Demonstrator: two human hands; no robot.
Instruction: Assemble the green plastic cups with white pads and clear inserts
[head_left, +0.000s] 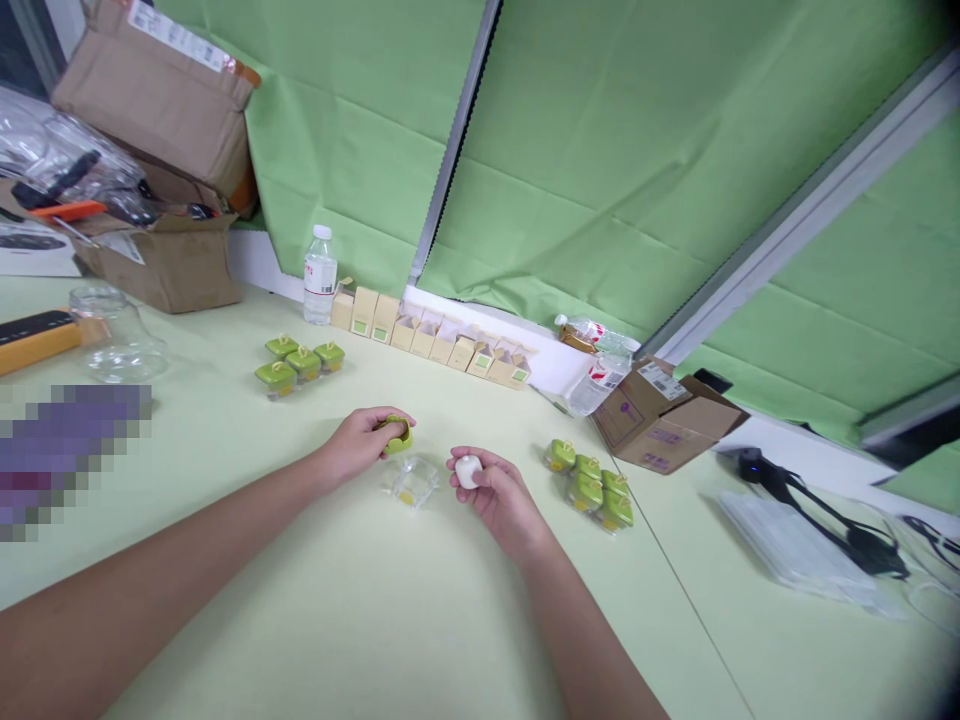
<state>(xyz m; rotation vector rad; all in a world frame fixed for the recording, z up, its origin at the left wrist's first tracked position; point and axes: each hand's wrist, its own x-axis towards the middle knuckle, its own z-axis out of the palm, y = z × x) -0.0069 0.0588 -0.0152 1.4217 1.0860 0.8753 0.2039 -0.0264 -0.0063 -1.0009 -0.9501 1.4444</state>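
Observation:
My left hand [360, 443] is closed on a green lid [398, 437], its hollow underside partly showing. Between my fingers and thumb, my right hand [504, 502] pinches a small white rounded piece [469, 472]; its exact kind is unclear. On the table between both hands rests a small clear plastic container [415, 483], uncovered, with a yellow patch at its near side. Several clear containers with green lids [303, 362] stand to the left, beyond my left hand. Another group of green-lidded containers [587, 487] sits right of my right hand.
Small beige cardboard boxes [427, 335] line the wall, several with flaps up. Nearby stand a water bottle [320, 277], lying bottles [595, 380] and a carton [667, 415]. Left are a glass vessel [116, 335] and a loaded box [169, 262]; right, a black headset [817, 510].

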